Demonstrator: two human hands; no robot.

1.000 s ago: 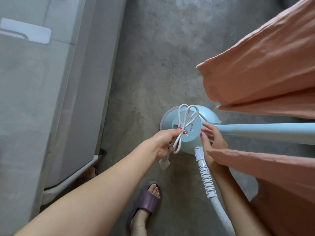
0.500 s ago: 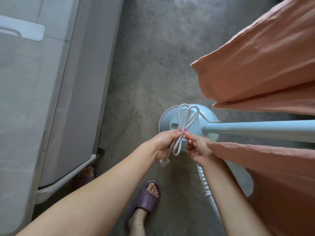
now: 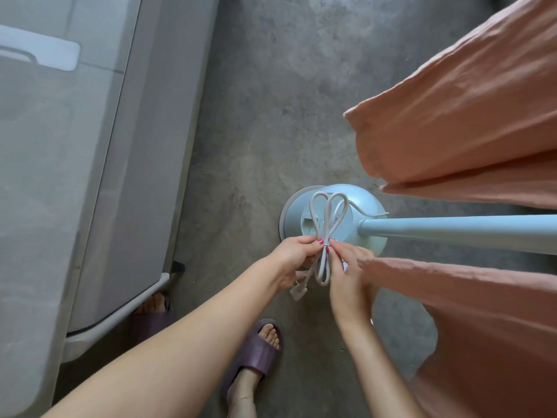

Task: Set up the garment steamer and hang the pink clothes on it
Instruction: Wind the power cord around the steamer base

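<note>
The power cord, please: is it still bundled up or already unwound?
Bundled. The cord lies in loops, bound at the middle where the left hand and right hand pinch it.

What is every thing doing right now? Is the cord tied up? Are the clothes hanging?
Power cord: bundled in loops, tied at the middle.
Plug: dangling, not plugged in.
Left hand: pinches the bundle at the tie.
Right hand: pinches the tie.
Steamer base: standing on the floor.
Pole: fitted into the base.
Pink clothes: hanging beside the pole.

Purple slipper (image 3: 256,354) on concrete floor (image 3: 271,116); grey appliance (image 3: 75,176) left.
</note>
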